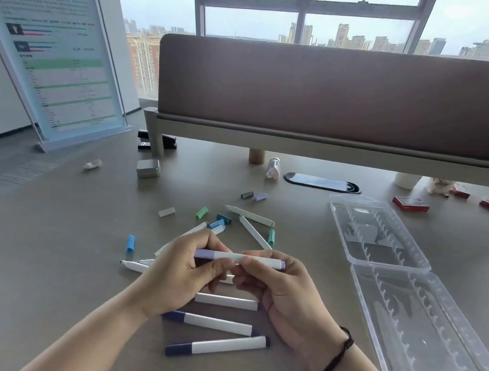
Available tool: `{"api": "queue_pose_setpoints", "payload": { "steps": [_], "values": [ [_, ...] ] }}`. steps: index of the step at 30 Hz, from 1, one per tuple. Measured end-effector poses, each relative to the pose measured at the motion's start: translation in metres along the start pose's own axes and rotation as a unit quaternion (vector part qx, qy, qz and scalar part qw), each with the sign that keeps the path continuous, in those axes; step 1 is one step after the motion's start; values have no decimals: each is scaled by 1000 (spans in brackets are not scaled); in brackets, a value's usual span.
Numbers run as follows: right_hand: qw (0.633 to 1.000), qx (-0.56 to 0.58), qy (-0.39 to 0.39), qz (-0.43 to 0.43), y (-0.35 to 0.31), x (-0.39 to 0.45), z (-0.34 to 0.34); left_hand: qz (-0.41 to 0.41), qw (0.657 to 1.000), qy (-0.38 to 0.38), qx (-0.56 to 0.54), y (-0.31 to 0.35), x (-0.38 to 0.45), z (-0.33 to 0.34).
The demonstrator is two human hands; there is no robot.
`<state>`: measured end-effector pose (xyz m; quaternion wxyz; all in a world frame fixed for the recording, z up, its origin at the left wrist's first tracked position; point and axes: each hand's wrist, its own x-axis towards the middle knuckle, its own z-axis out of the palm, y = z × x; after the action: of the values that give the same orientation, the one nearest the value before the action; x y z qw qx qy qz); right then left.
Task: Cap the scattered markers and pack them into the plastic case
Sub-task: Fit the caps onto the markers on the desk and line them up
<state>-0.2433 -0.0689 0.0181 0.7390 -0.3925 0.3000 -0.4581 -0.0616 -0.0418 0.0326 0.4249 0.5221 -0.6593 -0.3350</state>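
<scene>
A white marker with a lilac cap [239,257] lies level between both hands above the grey table [56,258]. My left hand [181,271] grips its capped end and my right hand [279,290] pinches the other end. Two capped dark-blue markers [215,323] [219,345] lie just below the hands. Uncapped white markers [251,215] and loose caps, such as a blue one [130,243] and a green one [201,213], are scattered beyond. The clear plastic case [400,273] lies open to the right, with nothing in its slots.
A brown desk divider [332,95] runs across the back. A small metal tin [148,168], a little bottle [274,167], a black cable port [321,182] and red boxes [410,203] sit at the far side. A standing sign [57,62] leans at the left.
</scene>
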Motion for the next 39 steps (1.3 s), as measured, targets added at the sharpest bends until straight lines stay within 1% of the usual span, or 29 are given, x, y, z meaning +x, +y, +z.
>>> {"api": "queue_pose_setpoints", "payload": {
  "steps": [2, 4, 6, 8, 9, 11, 13, 15, 18, 20, 23, 24, 27, 28, 30, 33, 35, 39],
  "values": [
    [996, -88, -3, -19, 0, 0, 1, 7, 999, -2, 32, -3, 2, -11],
    [971, -233, -1, -44, -1, -2, -2, 12, 999, 39, 15, -10, 5, -23],
    [919, -390, -4, -63, 0, -4, -4, 11, 992, 128, 15, -19, 7, -37],
    [849, -520, -21, -90, 3, -7, -4, 5, 973, 219, 68, -30, 9, -52],
    [817, -565, -33, -109, 5, -8, -4, -5, 964, 251, 92, -36, 11, -60],
    [771, -614, -61, -160, 10, -8, -4, -46, 949, 286, 120, -49, 15, -73],
    [750, -627, -84, -191, 14, -6, -4, -100, 937, 301, 145, -60, 18, -83],
    [747, -628, -88, -199, 16, -4, -6, -148, 925, 305, 174, -70, 20, -90],
    [749, -627, -96, -195, 17, -3, -6, -190, 916, 295, 196, -79, 21, -99],
    [753, -623, -104, -184, 18, -5, -5, -198, 919, 264, 216, -81, 20, -99],
    [755, -623, -103, -178, 19, -5, -4, -188, 927, 225, 232, -78, 19, -97],
    [766, -612, -96, -173, 18, -5, -3, -186, 929, 219, 234, -77, 18, -96],
    [822, -547, -50, -151, 16, -3, 2, -179, 937, 199, 224, -76, 18, -97],
    [829, -538, -33, -150, 14, -1, 5, -178, 941, 188, 217, -74, 18, -96],
    [822, -550, -7, -149, 11, 9, 11, -178, 947, 169, 209, -73, 17, -94],
    [789, -600, 20, -130, 5, 32, 15, -179, 950, 158, 204, -71, 16, -93],
    [762, -637, 22, -114, 4, 51, 18, -175, 951, 153, 206, -71, 16, -94],
    [740, -664, 21, -109, 6, 80, 28, -171, 952, 142, 211, -70, 14, -95]
  ]
}}
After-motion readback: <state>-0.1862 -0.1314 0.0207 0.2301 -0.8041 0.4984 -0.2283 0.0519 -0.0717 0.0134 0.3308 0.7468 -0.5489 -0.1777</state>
